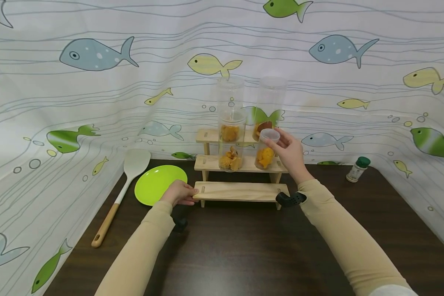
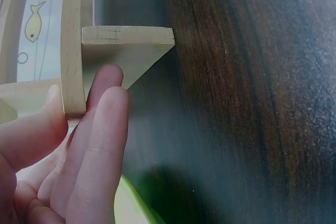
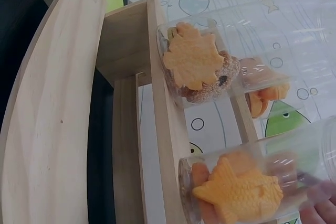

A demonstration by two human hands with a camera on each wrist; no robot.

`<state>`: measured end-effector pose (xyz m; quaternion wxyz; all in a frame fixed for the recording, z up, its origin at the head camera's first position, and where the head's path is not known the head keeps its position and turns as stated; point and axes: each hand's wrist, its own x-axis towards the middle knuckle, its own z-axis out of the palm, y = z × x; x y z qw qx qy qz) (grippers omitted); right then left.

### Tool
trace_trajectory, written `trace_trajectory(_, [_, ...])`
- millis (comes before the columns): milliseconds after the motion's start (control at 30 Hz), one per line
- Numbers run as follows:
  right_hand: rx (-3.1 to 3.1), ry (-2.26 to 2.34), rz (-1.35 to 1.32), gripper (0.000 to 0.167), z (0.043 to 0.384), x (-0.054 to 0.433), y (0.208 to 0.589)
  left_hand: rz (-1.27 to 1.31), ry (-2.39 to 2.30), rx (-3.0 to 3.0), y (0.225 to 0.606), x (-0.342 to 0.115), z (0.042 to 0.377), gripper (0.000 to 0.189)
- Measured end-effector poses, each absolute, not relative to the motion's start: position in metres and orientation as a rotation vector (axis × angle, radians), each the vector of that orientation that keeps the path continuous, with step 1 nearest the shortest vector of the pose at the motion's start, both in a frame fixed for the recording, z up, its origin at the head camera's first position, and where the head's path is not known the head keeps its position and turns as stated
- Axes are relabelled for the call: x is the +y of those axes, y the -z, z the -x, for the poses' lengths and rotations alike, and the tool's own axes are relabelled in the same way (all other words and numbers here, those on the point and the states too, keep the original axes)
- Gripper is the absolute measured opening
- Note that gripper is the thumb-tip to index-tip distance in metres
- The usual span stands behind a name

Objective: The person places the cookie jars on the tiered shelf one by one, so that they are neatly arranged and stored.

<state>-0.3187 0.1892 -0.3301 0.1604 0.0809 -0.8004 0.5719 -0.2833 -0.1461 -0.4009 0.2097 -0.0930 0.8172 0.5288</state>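
My left hand (image 1: 178,192) pinches the left end of the lowest board of a three-tier wooden stand (image 1: 240,190), thumb on top and fingers underneath in the left wrist view. On the middle tier, at the right, stands a clear jar (image 1: 260,163) holding a yellow fish-shaped piece (image 3: 241,187). Around its upper part curl the fingers of my right hand (image 1: 290,153). Left of it on the same tier is another clear jar (image 1: 225,142) with a flower-shaped piece (image 3: 192,56) inside. Two more tall clear jars with orange-brown pieces occupy the top tier, partly hidden by the front ones.
A lime-green plate (image 1: 148,185) lies left of the stand. Beside it is a white spatula (image 1: 136,162) with a wooden handle, leaning on the printed fish backdrop (image 1: 96,90). Far right on the dark table (image 1: 237,255) stands a small green-capped shaker bottle (image 1: 357,169).
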Motion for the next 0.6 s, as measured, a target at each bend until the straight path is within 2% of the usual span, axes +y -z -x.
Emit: trace_trajectory(600, [-2.330,-1.528,-0.270,0.071,0.3128,0.1991,0.3350,0.293,-1.497,2.273,0.4069,-0.1436,0.2847,0.035])
